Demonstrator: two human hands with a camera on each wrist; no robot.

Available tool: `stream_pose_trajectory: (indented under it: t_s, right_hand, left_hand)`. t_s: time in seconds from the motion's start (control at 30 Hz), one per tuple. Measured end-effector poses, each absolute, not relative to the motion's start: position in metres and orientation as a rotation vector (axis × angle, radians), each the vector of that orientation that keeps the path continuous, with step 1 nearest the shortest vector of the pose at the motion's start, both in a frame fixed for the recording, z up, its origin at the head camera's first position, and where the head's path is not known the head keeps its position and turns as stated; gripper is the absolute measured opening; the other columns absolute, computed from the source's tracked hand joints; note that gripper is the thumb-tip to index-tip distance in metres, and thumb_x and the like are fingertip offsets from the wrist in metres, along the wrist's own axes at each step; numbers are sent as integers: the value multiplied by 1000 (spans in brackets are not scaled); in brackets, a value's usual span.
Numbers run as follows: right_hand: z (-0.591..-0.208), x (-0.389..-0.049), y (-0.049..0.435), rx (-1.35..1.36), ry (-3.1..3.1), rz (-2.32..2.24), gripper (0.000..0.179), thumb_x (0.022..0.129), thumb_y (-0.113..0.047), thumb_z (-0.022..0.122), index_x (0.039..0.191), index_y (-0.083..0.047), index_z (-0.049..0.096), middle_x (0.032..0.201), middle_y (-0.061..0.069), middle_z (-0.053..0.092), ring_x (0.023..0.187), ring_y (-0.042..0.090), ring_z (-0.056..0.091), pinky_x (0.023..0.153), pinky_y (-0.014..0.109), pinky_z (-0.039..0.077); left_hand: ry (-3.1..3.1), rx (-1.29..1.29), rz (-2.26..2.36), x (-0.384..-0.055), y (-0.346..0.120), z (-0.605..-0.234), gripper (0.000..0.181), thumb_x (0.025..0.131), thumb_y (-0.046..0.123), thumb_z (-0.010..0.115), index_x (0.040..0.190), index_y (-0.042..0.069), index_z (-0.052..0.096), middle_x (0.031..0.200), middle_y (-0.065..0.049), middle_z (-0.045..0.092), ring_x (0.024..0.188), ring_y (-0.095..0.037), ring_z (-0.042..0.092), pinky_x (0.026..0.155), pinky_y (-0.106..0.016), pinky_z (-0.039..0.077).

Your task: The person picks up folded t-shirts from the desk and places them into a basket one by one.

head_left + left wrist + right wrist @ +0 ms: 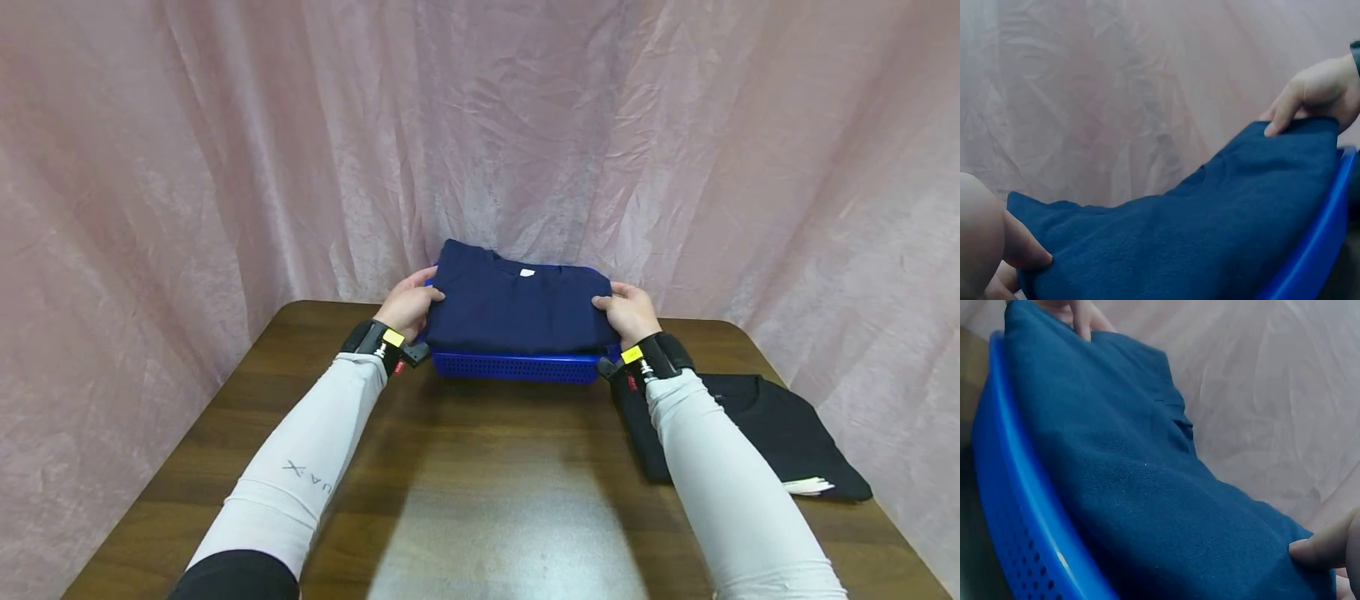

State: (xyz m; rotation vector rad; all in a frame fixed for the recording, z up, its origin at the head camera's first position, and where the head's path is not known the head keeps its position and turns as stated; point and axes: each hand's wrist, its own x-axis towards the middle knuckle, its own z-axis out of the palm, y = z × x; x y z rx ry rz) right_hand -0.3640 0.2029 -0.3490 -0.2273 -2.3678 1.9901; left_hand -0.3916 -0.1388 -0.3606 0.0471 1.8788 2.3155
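A folded navy shirt [521, 312] with a small white neck label lies over the top of a blue perforated basket [517, 367]. At the shirt's left side my left hand [407, 304] pinches the edge, thumb on top and fingers beneath. My right hand [628, 312] grips the opposite edge the same way. In the left wrist view the cloth [1166, 244] sags between both hands. The right wrist view shows the shirt [1129, 462] beside the basket's rim [1054, 531]; the basket's inside is hidden under the cloth.
On the right of the brown wooden table [495, 467] lies a folded black shirt [780, 433] with a whitish piece at its near edge, partly behind my right forearm. A pink curtain [337, 150] hangs behind the table.
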Motion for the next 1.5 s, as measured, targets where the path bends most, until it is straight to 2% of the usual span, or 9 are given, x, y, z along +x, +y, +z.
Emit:
stream_pose_trajectory:
  t_s: [0.13,0.27,0.47,0.6,0.73,1.0,1.17,1.3,1.5]
  right_hand:
    - [-355,-372,204,-255,-2367,1956,55,98,-8,59,147,2,39,139,19,49,117,29,50,101,45,43]
    - [-361,-374,204,-274,-2383,1944,55,98,-8,59,149,-1,38,138,20,49,116,31,51,100,48,43]
    - [-362,-364,206,-158,-2318,1845,46,98,-6,59,141,5,46,128,25,56,110,32,56,97,45,47]
    - [-359,-353,210,-85,-2263,1847,41,99,-9,60,136,7,51,124,27,58,101,28,61,87,38,55]
    - [-358,-341,215,1,-2305,1810,38,100,-12,61,134,4,54,124,24,59,102,31,60,80,30,57]
    - [-357,-308,235,149,-2312,1718,37,100,-17,62,132,2,57,109,13,66,100,32,61,72,21,57]
    - [-360,-293,261,142,-2367,1587,36,101,-20,61,132,-2,58,108,7,66,94,18,63,70,16,55]
    - [-368,-287,283,91,-2412,1488,39,102,-22,60,134,-2,56,108,0,65,91,10,61,67,13,53]
    - [-383,-280,317,10,-2516,1328,41,103,-25,57,137,-2,54,115,7,63,89,7,60,65,12,52]
  left_hand:
    - [1889,52,2339,-399,-133,-364,61,94,-11,46,150,11,38,136,-14,51,112,-25,54,87,-38,50]
    - [1928,35,2318,-399,-130,-367,61,95,-12,46,151,11,37,139,-15,49,117,-25,51,97,-42,45]
    - [2265,86,2254,-390,-133,-363,53,90,-11,51,141,3,51,130,-19,56,107,-26,55,78,-29,48]
    - [2425,176,2208,-379,-135,-359,37,93,-4,56,129,1,62,114,-16,65,95,-22,62,79,-33,55]
    - [2421,377,2138,-365,-132,-361,29,96,-2,59,124,1,64,109,-13,67,95,-27,65,78,-41,58]
    - [2562,770,1823,-323,-101,-358,26,95,3,63,121,7,67,110,-5,69,89,-14,66,75,-40,59]
    - [2654,1030,1607,-297,-75,-358,29,93,8,65,121,14,68,112,3,68,88,-6,64,74,-31,56]
    - [2637,1179,1524,-282,-53,-367,30,93,8,65,122,15,67,116,1,67,92,-1,62,76,-26,55]
    - [2628,1343,1384,-268,-22,-387,31,93,7,65,124,12,66,120,2,63,97,2,59,73,-17,54]
